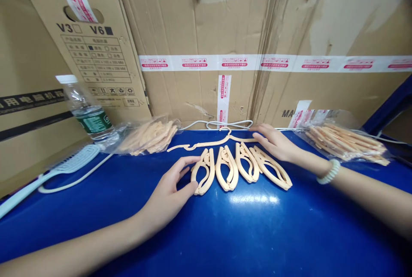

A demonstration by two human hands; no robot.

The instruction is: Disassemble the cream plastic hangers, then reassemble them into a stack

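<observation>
Head view: four folded hangers lie side by side on the blue table (225, 234), long axes running roughly front-to-back, fanning a bit to the right. Left hand (170, 193) sits just left of the leftmost folded hanger (203, 177), thumb tip touching its near end, index curved over toward its upper edge. Hand open in a loose C, nothing clasped yet. The hanger lies directly to the right of that grip, so left hand is nearer to it.

Right hand (275, 142) is flat, fingers spread, palm down, resting on the far end of the rightmost folded hanger (272, 167) and on the arm of an unfolded hanger (212, 142) lying crosswise behind the row; pressing, not gripping. Bead bracelet (328, 172) on that wrist.

Hangers: peach plastic, smooth, slightly glossy, openwork loops, flat leaf outline when folded. Table surface glossy, w/ light glare.

Rest: clear bags of more hangers at left (146, 136) and right (346, 142), water bottle (86, 109), pale comb (69, 163), white cable (225, 123), cardboard boxes (206, 32) behind.
</observation>
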